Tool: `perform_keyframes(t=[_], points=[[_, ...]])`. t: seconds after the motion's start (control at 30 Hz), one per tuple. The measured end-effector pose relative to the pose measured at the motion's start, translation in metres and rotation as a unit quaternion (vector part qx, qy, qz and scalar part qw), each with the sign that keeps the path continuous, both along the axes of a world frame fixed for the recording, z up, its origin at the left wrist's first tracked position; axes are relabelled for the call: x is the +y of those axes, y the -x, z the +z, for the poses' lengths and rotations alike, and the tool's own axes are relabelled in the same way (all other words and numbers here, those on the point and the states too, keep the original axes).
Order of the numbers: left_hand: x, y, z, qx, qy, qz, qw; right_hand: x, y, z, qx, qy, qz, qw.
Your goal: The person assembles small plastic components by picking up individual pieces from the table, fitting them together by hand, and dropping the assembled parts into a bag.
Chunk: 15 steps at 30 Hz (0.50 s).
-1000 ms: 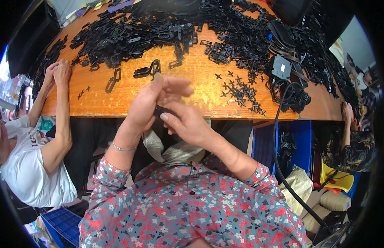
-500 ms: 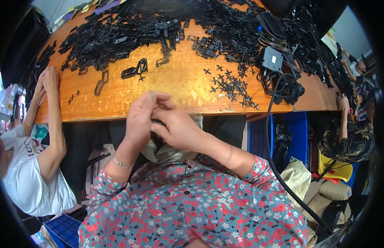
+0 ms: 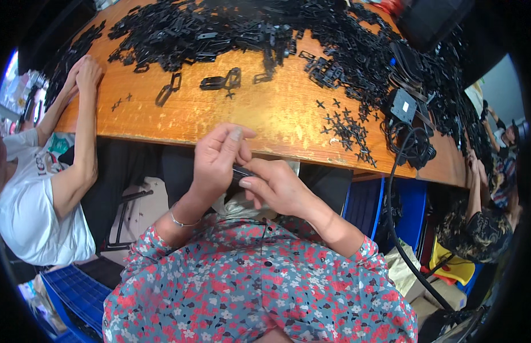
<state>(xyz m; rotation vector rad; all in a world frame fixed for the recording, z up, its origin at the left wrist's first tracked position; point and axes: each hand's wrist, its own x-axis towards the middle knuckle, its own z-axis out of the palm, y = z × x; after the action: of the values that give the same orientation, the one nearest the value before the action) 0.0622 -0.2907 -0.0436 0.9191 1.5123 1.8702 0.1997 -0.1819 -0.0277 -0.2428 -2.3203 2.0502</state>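
Observation:
Just in front of the table's near edge, my left hand (image 3: 215, 160) and my right hand (image 3: 277, 186) meet around a small black plastic part (image 3: 240, 171). Most of that part is covered by my fingers, so its full shape is hidden. My right thumb and fingers pinch its right end, while my left fingers curl over the other end with the thumb raised. Beyond my hands lie a black jointed plastic piece (image 3: 221, 82) and, left of it, a black open-framed piece (image 3: 168, 90).
A large heap of black plastic parts (image 3: 202, 37) covers the far side of the wooden table (image 3: 179, 117). Small black crosses (image 3: 348, 130) lie to the right, near a black box (image 3: 401, 107) with a coiled cable (image 3: 417, 147). A co-worker's hands (image 3: 87, 74) rest at the left.
The whole view has shifted, with the table tilting lower at the right. My hands have turned slightly, and more of the black part shows between them.

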Motion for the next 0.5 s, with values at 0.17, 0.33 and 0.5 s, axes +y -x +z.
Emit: perform_keyframes(t=[0.17, 0.33, 0.5], points=[[-0.005, -0.002, -0.005, -0.011, 0.027, -0.025, 0.999, -0.005, -0.007, -0.022, -0.038, 0.040, -0.025, 0.998], [-0.010, 0.025, -0.003, 0.147, 0.055, 0.056, 0.986, 0.011, 0.001, -0.010, 0.064, -0.339, -0.081, 0.935], [0.010, 0.069, 0.012, 0.399, 0.075, 0.155, 0.901, 0.052, 0.039, 0.022, 0.092, -0.399, -0.171, 0.896]])
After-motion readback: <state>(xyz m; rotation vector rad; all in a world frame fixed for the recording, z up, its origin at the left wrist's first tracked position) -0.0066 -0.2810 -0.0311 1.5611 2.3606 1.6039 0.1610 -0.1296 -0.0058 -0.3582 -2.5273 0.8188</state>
